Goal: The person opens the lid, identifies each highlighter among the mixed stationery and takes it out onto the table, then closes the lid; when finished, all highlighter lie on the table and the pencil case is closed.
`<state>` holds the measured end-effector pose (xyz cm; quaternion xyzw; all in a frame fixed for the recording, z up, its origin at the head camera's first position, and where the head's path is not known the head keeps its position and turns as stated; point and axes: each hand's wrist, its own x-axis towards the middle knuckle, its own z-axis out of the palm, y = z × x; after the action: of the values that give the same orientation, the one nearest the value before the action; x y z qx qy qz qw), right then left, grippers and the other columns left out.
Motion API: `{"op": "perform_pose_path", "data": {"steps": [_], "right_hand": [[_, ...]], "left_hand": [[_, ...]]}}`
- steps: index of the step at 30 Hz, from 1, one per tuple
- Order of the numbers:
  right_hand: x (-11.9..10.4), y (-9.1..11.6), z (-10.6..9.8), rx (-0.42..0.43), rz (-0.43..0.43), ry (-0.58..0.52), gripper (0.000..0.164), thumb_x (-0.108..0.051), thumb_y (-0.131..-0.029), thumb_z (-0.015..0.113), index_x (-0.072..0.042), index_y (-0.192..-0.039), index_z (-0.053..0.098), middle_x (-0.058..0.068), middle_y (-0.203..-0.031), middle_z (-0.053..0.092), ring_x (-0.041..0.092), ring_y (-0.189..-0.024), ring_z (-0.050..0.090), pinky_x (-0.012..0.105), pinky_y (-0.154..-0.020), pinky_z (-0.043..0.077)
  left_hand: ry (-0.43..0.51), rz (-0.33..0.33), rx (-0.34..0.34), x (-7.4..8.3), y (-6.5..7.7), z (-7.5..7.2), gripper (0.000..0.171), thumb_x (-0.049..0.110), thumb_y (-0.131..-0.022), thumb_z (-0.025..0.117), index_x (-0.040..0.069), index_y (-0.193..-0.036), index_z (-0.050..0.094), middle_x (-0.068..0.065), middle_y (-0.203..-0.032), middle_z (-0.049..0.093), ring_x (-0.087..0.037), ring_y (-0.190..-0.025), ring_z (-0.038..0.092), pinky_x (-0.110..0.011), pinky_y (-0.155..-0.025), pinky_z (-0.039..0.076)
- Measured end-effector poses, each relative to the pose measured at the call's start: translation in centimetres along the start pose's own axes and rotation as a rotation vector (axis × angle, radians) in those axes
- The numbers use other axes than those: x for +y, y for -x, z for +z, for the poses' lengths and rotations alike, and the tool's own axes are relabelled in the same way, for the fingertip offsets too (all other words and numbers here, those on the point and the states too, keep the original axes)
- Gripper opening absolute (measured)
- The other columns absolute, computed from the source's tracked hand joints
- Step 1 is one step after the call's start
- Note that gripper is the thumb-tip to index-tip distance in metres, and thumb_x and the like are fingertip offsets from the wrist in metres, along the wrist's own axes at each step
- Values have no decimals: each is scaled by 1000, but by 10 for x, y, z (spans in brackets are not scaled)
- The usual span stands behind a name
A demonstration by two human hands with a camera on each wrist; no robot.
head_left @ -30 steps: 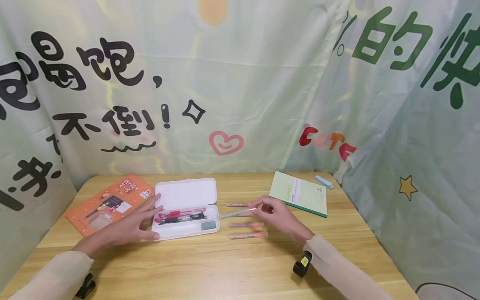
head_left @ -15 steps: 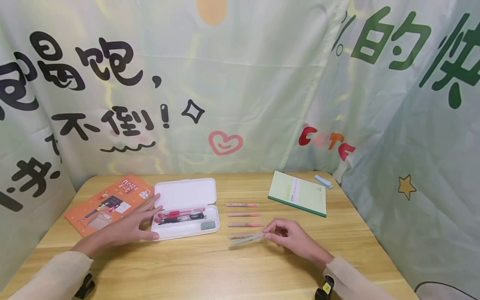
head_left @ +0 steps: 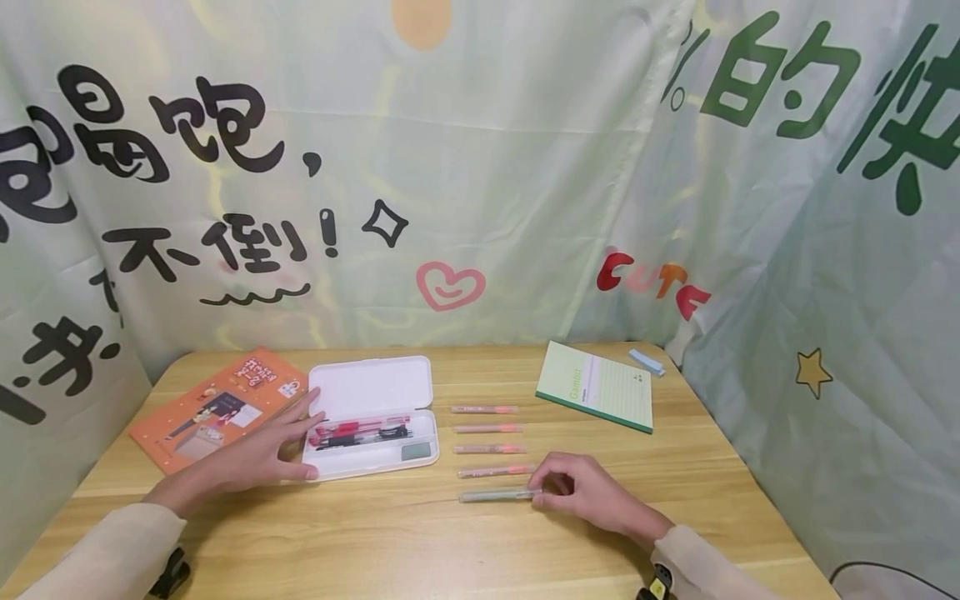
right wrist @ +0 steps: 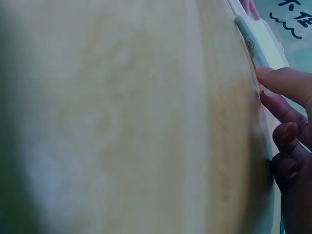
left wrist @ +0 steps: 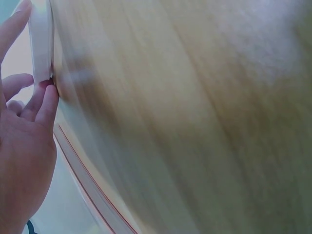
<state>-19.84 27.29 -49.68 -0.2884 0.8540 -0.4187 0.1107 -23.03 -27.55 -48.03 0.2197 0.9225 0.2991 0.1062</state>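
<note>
My right hand [head_left: 585, 492] pinches the capped end of a grey-green pen [head_left: 491, 496] between thumb and fingers, close over the wooden table. In the right wrist view the pen's barrel [right wrist: 248, 39] points away from the fingertips. Several pinkish pens with orange-pink ends [head_left: 491, 449] lie in a column just behind it. My left hand [head_left: 258, 446] rests with spread fingers against the left side of an open white pencil case [head_left: 367, 468], its thumb at the front corner. Inside the case lie a red pen [head_left: 348, 427], a black pen [head_left: 352, 441] and a grey-green block [head_left: 416, 451].
An orange booklet [head_left: 217, 412] lies left of the case, partly under the left forearm. A green notepad [head_left: 596, 387] sits at the back right, with a small light-blue bar [head_left: 647, 363] beyond it. Printed curtains [head_left: 360, 167] stand behind the table.
My right hand has carried the grey-green pen from beside the case toward the table's front, lowering it parallel to the pinkish pens. The left hand has stayed at the case.
</note>
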Motion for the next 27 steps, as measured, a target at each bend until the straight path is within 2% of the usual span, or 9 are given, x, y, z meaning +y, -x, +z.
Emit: {"op": "perform_pose_path", "data": {"steps": [9,27], "right_hand": [[-2,-2,0,-12,-24,62,10,-28,-99,82,-26,-109,79,-11,-97,70,-3,-71,50,18,-62,47],[-3,-4,-2,-24,-40,87,10,-27,-101,81,-26,-110,78,-12,-100,73,-3,-71,51,17,-63,47]], "left_hand": [[-3,0,-5,1,0,0,99,55,-92,84,8,-168,42,-19,-184,3,-58,-166,3,-85,-123,19],[-13,10,-1,-2,0,1,98,55,-92,84,8,-167,43,-19,-184,4,-58,-165,5,-85,-122,20]]}}
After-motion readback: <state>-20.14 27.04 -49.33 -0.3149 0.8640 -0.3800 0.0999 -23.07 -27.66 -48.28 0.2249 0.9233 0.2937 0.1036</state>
